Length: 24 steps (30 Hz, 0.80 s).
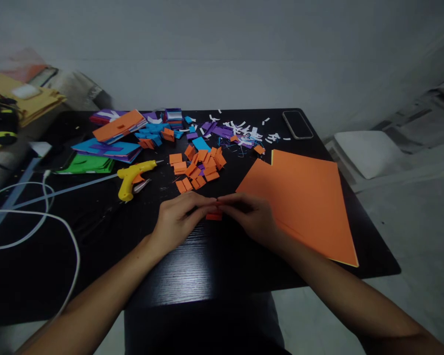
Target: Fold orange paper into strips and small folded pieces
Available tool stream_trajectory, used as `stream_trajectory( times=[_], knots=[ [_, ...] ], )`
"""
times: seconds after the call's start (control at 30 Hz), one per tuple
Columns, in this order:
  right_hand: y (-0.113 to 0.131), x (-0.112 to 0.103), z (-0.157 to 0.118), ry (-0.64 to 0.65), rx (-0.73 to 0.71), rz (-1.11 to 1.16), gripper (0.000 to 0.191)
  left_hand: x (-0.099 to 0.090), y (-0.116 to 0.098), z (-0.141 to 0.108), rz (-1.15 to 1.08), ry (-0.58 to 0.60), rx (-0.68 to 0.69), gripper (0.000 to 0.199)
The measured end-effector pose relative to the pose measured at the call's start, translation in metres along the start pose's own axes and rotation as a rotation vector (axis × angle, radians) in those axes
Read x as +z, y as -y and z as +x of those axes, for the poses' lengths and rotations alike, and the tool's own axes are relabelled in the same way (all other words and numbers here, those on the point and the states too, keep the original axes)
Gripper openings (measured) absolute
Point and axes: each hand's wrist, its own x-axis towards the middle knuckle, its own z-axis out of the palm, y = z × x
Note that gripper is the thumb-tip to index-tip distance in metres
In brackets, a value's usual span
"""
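Observation:
Between my fingertips, low over the black table, is a small folded orange paper piece (214, 216). My left hand (179, 217) pinches it from the left and my right hand (249, 217) from the right. The fingertips of both hands nearly meet at its upper edge, and they cover part of it. Just beyond my hands lies a heap of small folded orange paper pieces (203, 165). Large orange paper sheets (307, 197) lie to the right, partly behind my right hand and forearm.
A yellow glue gun (131, 178) lies left of my hands, with a white cable (68, 224) looping near my left arm. Stacked coloured paper (118, 127), blue pieces (151, 132) and white paper scraps (244, 132) sit farther back. A phone (298, 124) rests at the far right corner.

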Motion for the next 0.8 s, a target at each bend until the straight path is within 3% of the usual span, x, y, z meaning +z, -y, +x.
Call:
stream_trajectory(
  times=[0.17,0.3,0.47,0.8],
  knots=[
    [0.0022,0.0001,-0.0004,-0.015,-0.002,-0.017,0.015,0.0,0.0004,-0.0005,0.009,-0.004,-0.018,0.014],
    [0.0048,0.0001,-0.0001,-0.021,-0.019,-0.032,0.014,0.0,0.0008,-0.0005,0.0,-0.004,-0.129,0.028],
    [0.0057,-0.0001,-0.0004,-0.022,0.002,-0.015,0.015,0.0007,0.0004,0.0019,-0.031,0.038,-0.221,0.009],
    [0.0027,-0.0002,-0.0001,-0.02,0.033,-0.009,0.015,0.0017,-0.0018,0.0041,-0.049,0.031,-0.303,0.006]
  ],
)
